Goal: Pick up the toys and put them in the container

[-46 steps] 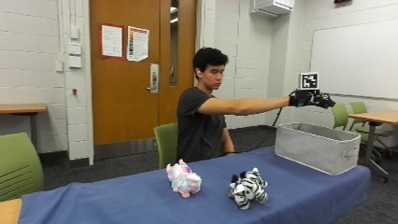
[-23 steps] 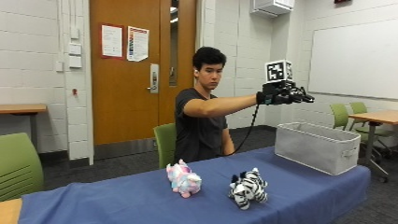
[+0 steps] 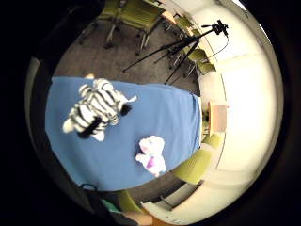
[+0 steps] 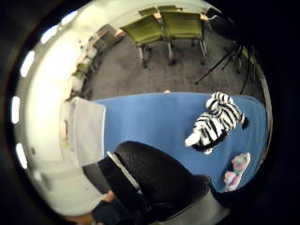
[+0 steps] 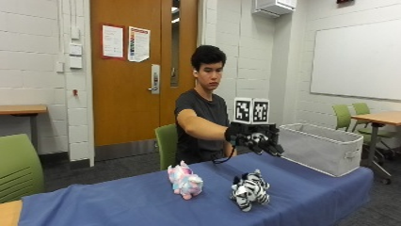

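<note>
Zebra toy [image 5: 250, 189] sat near container [image 5: 323, 148], pink toy [image 5: 184, 180] beyond; right hand [image 5: 255, 139] hovered empty, fingers relaxed; next: descend, grasp zebra.

Zebra toy [image 5: 250, 189], pink toy [image 5: 184, 179] upright on table; grey container [image 5: 321, 147] near edge.

Right arm stretched forward at chest height; gloved right hand [image 5: 257, 140] empty, fingers loosely curled downward.
</note>
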### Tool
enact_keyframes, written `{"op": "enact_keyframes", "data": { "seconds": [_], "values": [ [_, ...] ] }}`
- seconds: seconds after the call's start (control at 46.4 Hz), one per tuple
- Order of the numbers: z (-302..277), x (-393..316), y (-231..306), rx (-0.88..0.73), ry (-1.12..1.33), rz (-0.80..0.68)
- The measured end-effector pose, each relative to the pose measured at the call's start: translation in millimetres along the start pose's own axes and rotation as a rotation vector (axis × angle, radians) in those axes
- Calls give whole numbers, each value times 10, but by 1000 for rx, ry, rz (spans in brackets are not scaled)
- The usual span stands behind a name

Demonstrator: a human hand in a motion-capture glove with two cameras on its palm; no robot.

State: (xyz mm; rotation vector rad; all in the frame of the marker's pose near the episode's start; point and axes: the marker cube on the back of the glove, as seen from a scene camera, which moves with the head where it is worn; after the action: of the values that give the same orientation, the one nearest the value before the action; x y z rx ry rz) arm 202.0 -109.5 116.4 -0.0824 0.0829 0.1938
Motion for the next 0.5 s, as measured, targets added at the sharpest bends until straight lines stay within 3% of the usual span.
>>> {"op": "enact_keyframes", "data": {
  "seconds": [0.302, 0.496],
  "values": [
    [1010, 307, -153, -131, -7, 100],
    [1284, 267, -86, -228, -124, 102]
  ]
}}
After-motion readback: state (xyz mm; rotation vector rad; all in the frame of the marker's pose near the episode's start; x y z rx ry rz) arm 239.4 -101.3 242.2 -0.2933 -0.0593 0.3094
